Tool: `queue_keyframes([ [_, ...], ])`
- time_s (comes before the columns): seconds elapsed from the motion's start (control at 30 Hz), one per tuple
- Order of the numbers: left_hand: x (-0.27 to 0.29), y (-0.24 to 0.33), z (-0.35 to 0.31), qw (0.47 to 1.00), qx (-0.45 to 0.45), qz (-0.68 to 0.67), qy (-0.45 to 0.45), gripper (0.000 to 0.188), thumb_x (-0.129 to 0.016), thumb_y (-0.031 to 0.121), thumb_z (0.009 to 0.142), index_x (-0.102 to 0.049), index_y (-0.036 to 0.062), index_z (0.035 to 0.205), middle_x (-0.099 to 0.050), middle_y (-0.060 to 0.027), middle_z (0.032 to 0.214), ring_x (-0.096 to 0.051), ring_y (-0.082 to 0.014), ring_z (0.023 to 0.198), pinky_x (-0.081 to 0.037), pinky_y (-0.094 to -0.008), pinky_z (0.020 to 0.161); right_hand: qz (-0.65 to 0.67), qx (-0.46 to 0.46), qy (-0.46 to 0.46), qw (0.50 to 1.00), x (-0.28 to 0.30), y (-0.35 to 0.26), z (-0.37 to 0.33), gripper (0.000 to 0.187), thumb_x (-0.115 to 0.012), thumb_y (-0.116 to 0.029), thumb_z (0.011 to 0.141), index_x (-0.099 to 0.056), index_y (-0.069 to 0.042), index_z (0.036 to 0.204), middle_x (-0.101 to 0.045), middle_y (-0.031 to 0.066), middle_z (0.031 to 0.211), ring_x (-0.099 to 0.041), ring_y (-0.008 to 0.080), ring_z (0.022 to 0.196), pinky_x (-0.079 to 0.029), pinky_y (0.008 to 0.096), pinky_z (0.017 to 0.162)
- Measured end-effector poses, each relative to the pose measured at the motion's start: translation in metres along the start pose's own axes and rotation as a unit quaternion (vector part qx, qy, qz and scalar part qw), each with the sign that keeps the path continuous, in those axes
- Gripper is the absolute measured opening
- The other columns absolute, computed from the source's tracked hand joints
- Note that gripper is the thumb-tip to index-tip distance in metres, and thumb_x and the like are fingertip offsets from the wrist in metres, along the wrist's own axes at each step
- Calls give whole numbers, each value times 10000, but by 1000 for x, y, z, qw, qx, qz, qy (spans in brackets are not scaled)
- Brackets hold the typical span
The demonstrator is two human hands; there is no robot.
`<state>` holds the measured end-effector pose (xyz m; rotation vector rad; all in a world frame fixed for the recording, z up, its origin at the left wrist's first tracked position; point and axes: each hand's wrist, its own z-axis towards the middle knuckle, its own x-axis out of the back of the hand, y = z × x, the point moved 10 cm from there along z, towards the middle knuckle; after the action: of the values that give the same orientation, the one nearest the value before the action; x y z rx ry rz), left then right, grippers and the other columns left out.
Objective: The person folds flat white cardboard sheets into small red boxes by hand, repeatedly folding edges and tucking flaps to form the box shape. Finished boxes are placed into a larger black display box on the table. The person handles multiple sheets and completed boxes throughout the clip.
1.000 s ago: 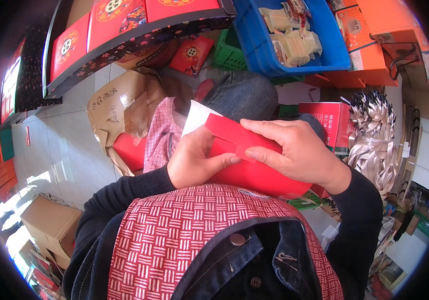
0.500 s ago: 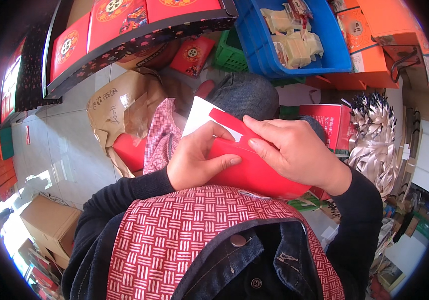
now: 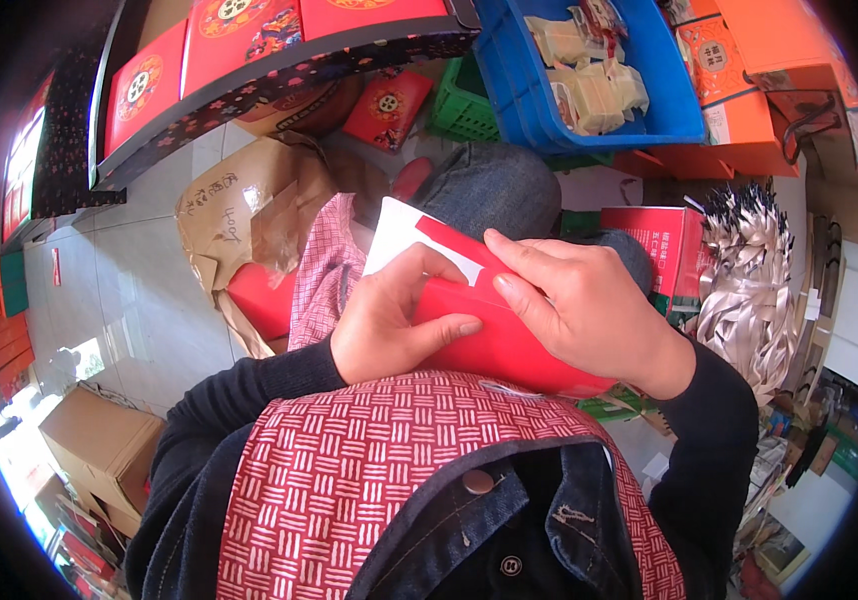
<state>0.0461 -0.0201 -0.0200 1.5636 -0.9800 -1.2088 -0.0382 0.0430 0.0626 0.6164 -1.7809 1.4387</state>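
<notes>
1. Right hand [image 3: 594, 310] grips the upper edge of a red card packet [image 3: 494, 330], its thumb pressed on the near face and its forefinger stretched almost straight along the top, with only a narrow gap between the two tips.
2. Left hand [image 3: 384, 318] is at the packet's other end, loosely curled: the thumb lies flat across the red face, pointing right, while the forefinger arches over the white inner face [image 3: 401, 228]. Thumb and forefinger stand well apart; the remaining fingers are hidden, so I cannot tell how firmly this hand holds.
3. Both forearms, in dark sleeves, angle inward from either side with elbows bent, the right wrist turned so that the back of that hand faces up.
4. The packet sits tilted between the hands, just beyond the patterned apron [image 3: 339, 450] and in front of a denim-covered knee [image 3: 489, 190].
5. Left of the packet is a brown paper bag [image 3: 239, 210]; to its right, a bundle of pale ribbons [image 3: 744, 320]; beyond the knee, a blue crate [image 3: 514, 85].
</notes>
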Motion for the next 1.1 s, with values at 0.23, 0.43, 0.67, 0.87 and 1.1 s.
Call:
queue_keyframes([
  [0.23,3,-1,-4,999,10,-22,21,351,-751,85,811,-527,-15,1062,-637,-111,1015,-632,-158,965,-531,-300,811,-14,9,-13,1000,-4,-9,-1,368,-576,-198,896,-595,74,1143,-668,198,899,-665,314,741,-535,382,633],
  [0.43,5,-13,-7,986,86,-136,31,382,-726,101,839,-542,-39,1144,-663,-110,1046,-648,-152,934,-536,-284,802,-21,-1,-28,999,-6,-12,-1,369,-571,-186,899,-587,68,1166,-665,200,926,-667,306,752,-540,372,653],
  [0.67,7,-19,-11,971,143,-183,52,174,-689,88,865,-689,-5,1012,-696,-69,941,-650,-129,893,-529,-270,807,-15,-12,-27,999,-7,-15,-2,373,-580,-147,894,-573,36,1219,-639,226,1046,-666,329,852,-544,373,721],
  [0.87,10,-5,-5,984,82,-153,43,184,-688,77,863,-690,-3,1029,-687,-60,949,-644,-120,852,-526,-266,775,138,-1,-37,990,4,-11,-10,366,-580,-49,873,-580,7,1235,-594,222,1209,-617,357,1067,-509,375,897],
  [1.1,14,-5,-2,976,104,-183,58,141,-681,63,867,-700,-10,986,-688,-58,925,-638,-107,825,-522,-252,757,141,-24,-40,989,1,-17,-9,382,-576,-62,884,-567,-11,1263,-561,234,1262,-587,364,1120,-488,376,932],
])
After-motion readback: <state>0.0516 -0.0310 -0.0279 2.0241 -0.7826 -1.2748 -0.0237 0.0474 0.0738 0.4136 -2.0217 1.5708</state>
